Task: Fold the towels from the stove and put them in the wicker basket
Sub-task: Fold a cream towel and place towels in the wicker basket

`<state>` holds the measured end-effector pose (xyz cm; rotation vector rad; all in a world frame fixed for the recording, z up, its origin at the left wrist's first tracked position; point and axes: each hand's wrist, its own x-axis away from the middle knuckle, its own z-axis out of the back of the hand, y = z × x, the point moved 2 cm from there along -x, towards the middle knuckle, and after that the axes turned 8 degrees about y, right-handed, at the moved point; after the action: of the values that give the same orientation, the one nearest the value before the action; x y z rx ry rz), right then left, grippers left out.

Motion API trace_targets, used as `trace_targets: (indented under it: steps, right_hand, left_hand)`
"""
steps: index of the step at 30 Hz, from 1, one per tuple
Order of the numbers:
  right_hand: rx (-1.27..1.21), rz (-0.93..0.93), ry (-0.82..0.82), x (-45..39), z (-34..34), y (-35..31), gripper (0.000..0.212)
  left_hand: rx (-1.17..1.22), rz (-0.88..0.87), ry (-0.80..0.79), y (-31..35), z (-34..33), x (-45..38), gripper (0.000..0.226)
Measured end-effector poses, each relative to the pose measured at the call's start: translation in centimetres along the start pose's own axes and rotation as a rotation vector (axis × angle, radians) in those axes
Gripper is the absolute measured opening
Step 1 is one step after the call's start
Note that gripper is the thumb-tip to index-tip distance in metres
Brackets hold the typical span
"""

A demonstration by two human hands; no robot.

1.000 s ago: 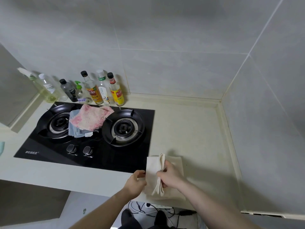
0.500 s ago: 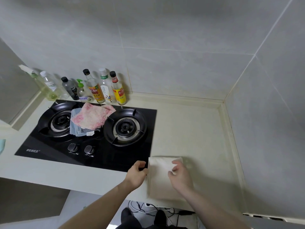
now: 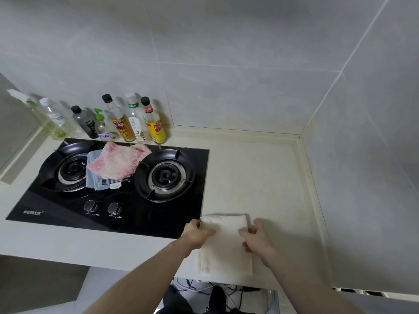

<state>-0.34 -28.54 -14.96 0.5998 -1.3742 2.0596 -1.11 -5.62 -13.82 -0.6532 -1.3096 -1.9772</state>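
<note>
The cream towel lies folded flat on the table, at the near edge, at about 3 o'clock from the stove. The left hand pinches its left side and the right hand grasps its right side, likely to keep the fold neat or to lift it. At 10 o'clock from it, a pink towel sits on a blue towel between the burners, waiting to be folded. Bottles stand behind the stove. No wicker basket is in view.
</note>
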Motion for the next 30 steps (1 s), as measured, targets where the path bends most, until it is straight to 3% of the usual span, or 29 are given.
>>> trace_targets:
  steps: [4, 7, 9, 13, 17, 21, 26, 30]
  right_hand:
    - [0.006, -0.050, -0.007, -1.1, 0.3, -0.2, 0.073]
    - [0.054, -0.080, -0.088, -0.9, 0.6, -0.6, 0.047]
    - [0.076, -0.059, -0.097, -1.0, 1.0, -0.7, 0.041]
    - [0.023, -0.025, -0.069, -1.2, 1.9, -0.8, 0.028]
    - [-0.053, 0.009, -0.107, -0.7, 2.4, -1.3, 0.030]
    - [-0.082, 0.075, -0.130, -0.2, 2.7, -2.1, 0.040]
    - [-0.029, 0.192, -0.099, -0.3, 3.5, -1.3, 0.031]
    - [0.077, 0.430, -0.037, 0.8, 4.0, -0.1, 0.026]
  left_hand:
    - [0.031, -0.031, -0.018, 0.2, 0.1, 0.0, 0.053]
    - [0.058, -0.034, -0.055, 0.2, 0.6, 0.4, 0.046]
    - [0.064, -0.035, -0.068, 0.1, 1.0, 0.5, 0.038]
    - [0.147, -0.022, -0.030, 0.4, 1.6, 0.5, 0.044]
    - [0.220, -0.066, -0.099, 1.4, 1.5, 0.8, 0.051]
    - [0.261, -0.089, -0.138, 2.1, 0.7, 1.1, 0.031]
    - [0.144, -0.278, -0.086, 1.6, 0.1, 1.2, 0.023]
    - [-0.004, -0.424, -0.014, 0.7, -0.2, 1.8, 0.022]
